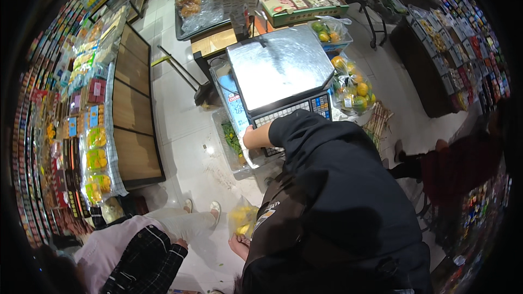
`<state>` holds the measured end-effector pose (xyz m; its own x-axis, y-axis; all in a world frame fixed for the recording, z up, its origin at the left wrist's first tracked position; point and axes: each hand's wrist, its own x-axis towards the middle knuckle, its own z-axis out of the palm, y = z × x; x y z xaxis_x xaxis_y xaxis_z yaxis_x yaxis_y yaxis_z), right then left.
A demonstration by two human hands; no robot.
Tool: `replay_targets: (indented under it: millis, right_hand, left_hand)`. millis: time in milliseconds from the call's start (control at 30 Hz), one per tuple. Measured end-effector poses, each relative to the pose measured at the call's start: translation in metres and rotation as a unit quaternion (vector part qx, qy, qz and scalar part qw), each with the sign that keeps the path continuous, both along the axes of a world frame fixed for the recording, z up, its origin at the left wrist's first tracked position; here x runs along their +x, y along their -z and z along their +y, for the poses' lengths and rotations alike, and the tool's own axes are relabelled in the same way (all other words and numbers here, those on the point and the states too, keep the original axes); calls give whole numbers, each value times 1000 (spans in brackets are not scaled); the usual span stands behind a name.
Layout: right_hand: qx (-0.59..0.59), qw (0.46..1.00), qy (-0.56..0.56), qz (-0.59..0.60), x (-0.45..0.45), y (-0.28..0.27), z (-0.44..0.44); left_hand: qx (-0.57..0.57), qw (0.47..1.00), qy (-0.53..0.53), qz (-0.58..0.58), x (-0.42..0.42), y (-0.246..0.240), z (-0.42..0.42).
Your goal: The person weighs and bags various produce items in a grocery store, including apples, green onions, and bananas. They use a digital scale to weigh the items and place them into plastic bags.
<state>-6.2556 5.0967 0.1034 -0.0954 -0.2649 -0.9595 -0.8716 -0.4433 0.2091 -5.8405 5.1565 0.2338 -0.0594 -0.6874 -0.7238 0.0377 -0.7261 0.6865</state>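
Observation:
An electronic weighing scale (282,67) with a bare steel plate stands before me. My right hand (250,138) is at the left end of its keypad (286,116); the sleeve covers part of the keys, and the fingers are partly hidden. Low on my left side, my left hand (240,246) holds a clear plastic bag (242,217) with yellow fruit inside. Tied bags of orange and green citrus fruit (354,90) sit to the right of the scale. Under its left side lies a blue printed box (232,96).
A plastic crate (229,159) with green vegetables sits below the scale. Goods fill a display stand (137,110) on the left. A person in a pink top (110,241) is close by at lower left. A long-handled dustpan (206,93) stands on the floor.

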Motion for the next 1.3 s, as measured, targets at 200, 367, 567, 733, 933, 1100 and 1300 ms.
replay_targets:
  millis: [200, 367, 567, 733, 933, 1100, 1300]
  right_hand:
    - [-183, 976, -44, 111, 28, -9, 1]
    - [-145, 973, 169, 56, 38, -19, 16]
    - [-281, 935, 177, -123, 62, -109, 43]
    - [-293, 668, 321, -604, 28, -250, 148]
    - [-704, 293, 297, -575, -102, -384, 198]
    - [-797, 419, 303, -312, -163, -371, 193]
    - [-867, 305, 275, -281, -189, -351, 237]
  left_hand:
    - [-110, 987, 92, 74, -32, -98, -36]
    - [-237, 936, 183, 187, -83, -169, -73]
    - [-366, 831, 309, 284, -172, -258, -95]
    - [-389, 815, 321, 287, -281, -302, -99]
    - [-356, 781, 395, 327, -417, -300, -64]
    - [-279, 757, 456, 375, -487, -266, -10]
    - [-323, 709, 531, 333, -516, -249, 24]
